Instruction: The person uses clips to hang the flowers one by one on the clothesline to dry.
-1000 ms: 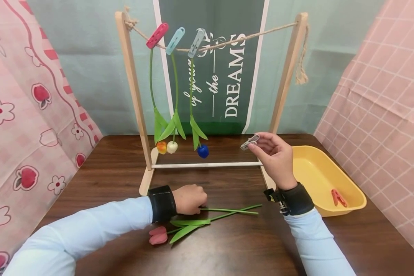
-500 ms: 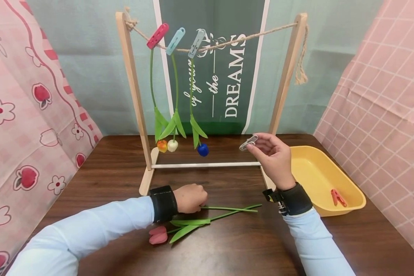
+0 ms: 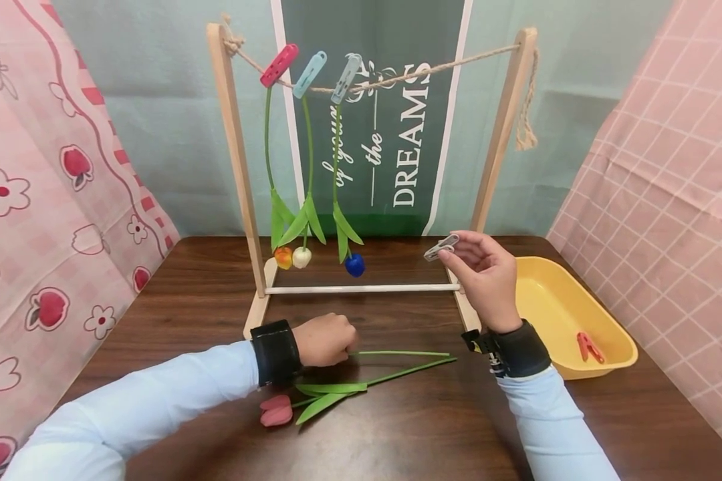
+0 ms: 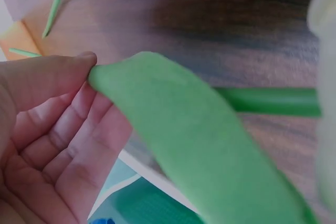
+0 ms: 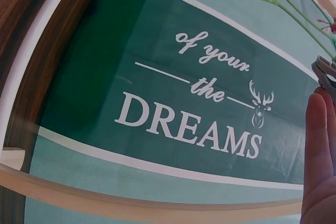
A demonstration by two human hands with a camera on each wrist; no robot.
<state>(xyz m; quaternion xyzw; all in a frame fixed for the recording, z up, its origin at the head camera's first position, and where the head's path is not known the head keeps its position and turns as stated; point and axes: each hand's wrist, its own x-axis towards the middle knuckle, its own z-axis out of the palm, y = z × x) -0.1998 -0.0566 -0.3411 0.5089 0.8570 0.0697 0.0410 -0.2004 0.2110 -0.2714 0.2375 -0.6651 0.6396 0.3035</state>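
In the left wrist view my left hand [image 4: 63,114] pinches an artificial tulip by its stem where the green leaf [image 4: 173,124] begins. A pale flower head [image 4: 326,93] shows at that view's right edge. From the head view, my left hand [image 3: 325,339] hides most of this tulip, and its bare stem [image 3: 403,353] points right. A pink tulip [image 3: 276,410] lies on the table in front of it. My right hand [image 3: 487,280] holds a grey clothespin [image 3: 441,248] between thumb and fingers, left of the yellow tub. The clothespin's tip [image 5: 325,72] shows at the right wrist view's edge.
A wooden frame [image 3: 234,160] carries a sagging rope [image 3: 445,67]. Red, light blue and grey clothespins hold orange, white and blue tulips [image 3: 355,265] head down on it. A yellow tub [image 3: 547,287] with a red clothespin [image 3: 589,347] stands right. A white rod [image 3: 361,289] crosses low.
My left hand has shifted slightly up and left with its tulip, whose stem no longer crosses the pink tulip's in the head view. My right hand stays nearly in place with the clothespin.
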